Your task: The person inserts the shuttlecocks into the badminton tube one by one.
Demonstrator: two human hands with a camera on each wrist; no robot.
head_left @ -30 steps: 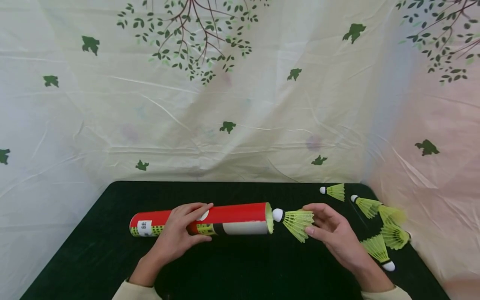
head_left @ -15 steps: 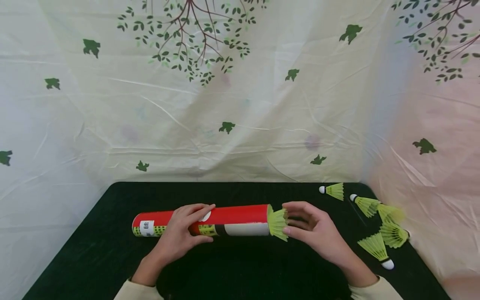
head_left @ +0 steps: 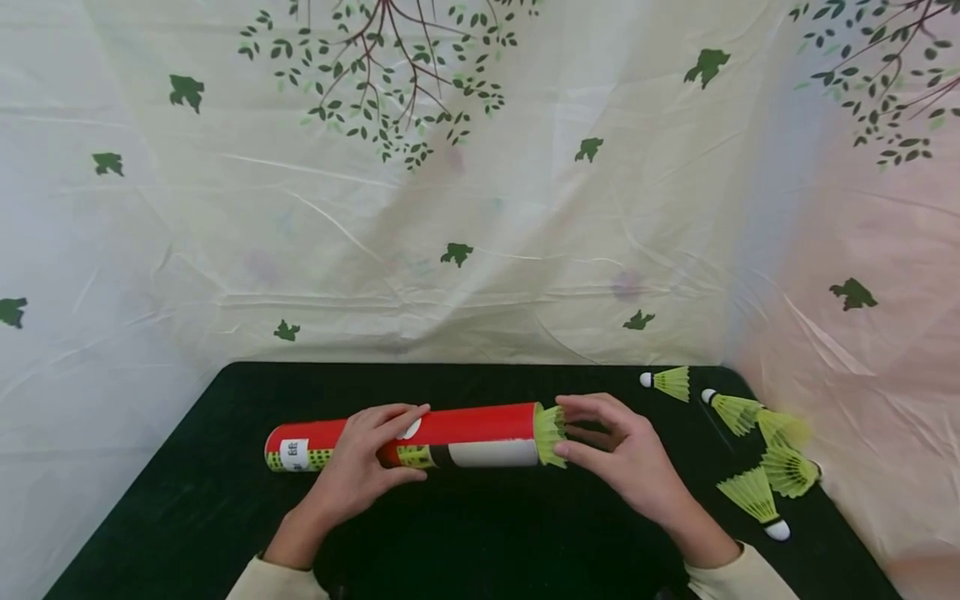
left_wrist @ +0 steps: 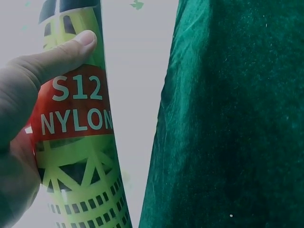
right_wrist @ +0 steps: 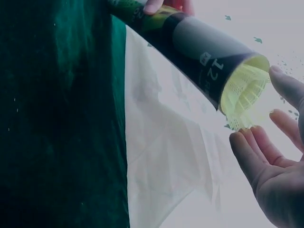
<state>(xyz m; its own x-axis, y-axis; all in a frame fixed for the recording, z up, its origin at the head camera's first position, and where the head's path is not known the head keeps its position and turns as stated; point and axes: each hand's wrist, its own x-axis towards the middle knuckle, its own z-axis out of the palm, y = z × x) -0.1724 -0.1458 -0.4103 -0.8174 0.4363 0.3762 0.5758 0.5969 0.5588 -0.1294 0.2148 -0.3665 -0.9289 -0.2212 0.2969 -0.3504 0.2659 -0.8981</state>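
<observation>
A red and yellow-green shuttlecock tube (head_left: 480, 433) lies across the table, its mouth facing right. My left hand (head_left: 367, 458) grips it near the middle; in the left wrist view the thumb lies over the printed lettering on the tube (left_wrist: 78, 104). A yellow nylon shuttlecock (head_left: 550, 435) sits mostly inside the mouth, with only the skirt's rim sticking out. My right hand (head_left: 626, 450) holds that rim between thumb and fingertips. In the right wrist view the skirt (right_wrist: 247, 90) fills the tube's mouth, and its cork is hidden inside.
Several loose yellow shuttlecocks lie at the table's right side: one (head_left: 670, 383) at the back edge, one (head_left: 752, 496) nearer the front, others bunched by the right edge. A pale leaf-printed cloth (head_left: 510, 208) hangs behind the dark green table (head_left: 487, 533).
My right hand has moved left with the shuttlecock, from just outside the tube to mostly inside it, cork first. My left hand has kept its grip on the tube.
</observation>
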